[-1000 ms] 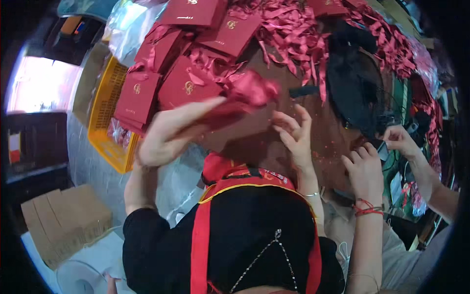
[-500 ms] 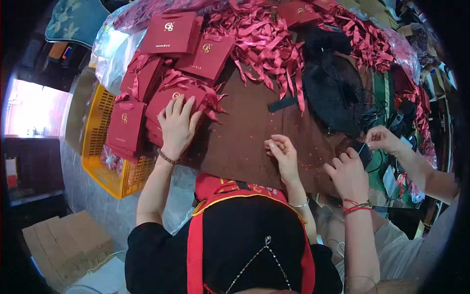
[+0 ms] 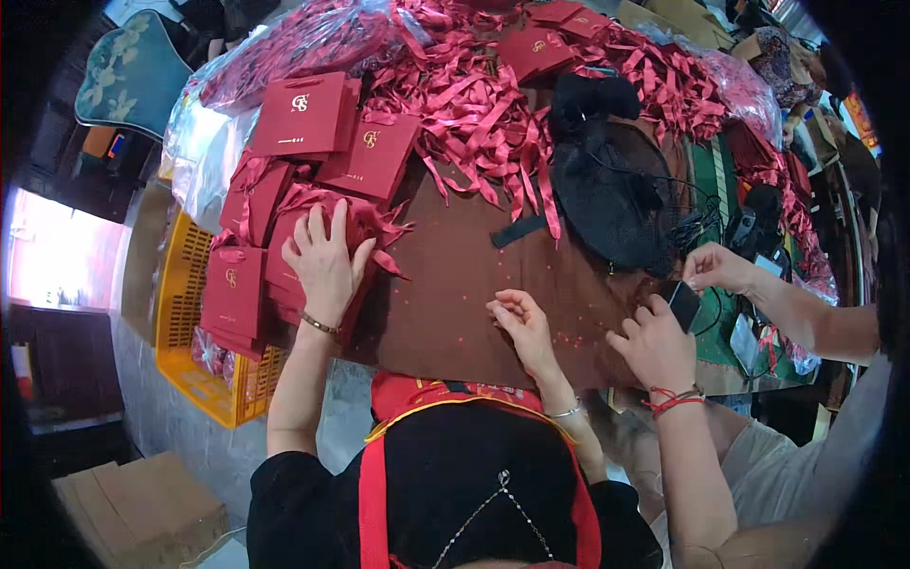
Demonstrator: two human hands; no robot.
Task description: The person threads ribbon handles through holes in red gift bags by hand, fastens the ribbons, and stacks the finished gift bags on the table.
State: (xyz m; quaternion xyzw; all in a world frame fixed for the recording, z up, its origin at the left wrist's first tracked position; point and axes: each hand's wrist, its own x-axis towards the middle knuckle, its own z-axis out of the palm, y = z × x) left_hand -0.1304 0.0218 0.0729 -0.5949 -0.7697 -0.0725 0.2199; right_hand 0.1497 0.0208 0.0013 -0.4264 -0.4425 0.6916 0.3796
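Note:
My left hand (image 3: 325, 264) lies with spread fingers on a pile of dark red paper gift bags (image 3: 284, 270) at the left of the table. It presses flat on the top bag and is not closed round it. My right hand (image 3: 523, 330) hovers over the brown tablecloth (image 3: 436, 275), its fingers loosely bent and a little apart from the thumb, with nothing visible in it. More red bags with gold print (image 3: 301, 114) are stacked just beyond the left hand. Pink-red ribbon handles (image 3: 474, 123) lie heaped past them.
A yellow plastic crate (image 3: 180, 332) stands at the table's left edge. A black mesh bag (image 3: 611, 190) lies on the cloth at the right. Beside me, another person's hands (image 3: 659, 346) hold a dark phone (image 3: 682, 305). Cardboard boxes (image 3: 142, 512) sit on the floor, lower left.
The view has shifted, so the table sits slightly lower and further left. My left hand stays on the bag pile. My right hand remains loosely bent over the cloth.

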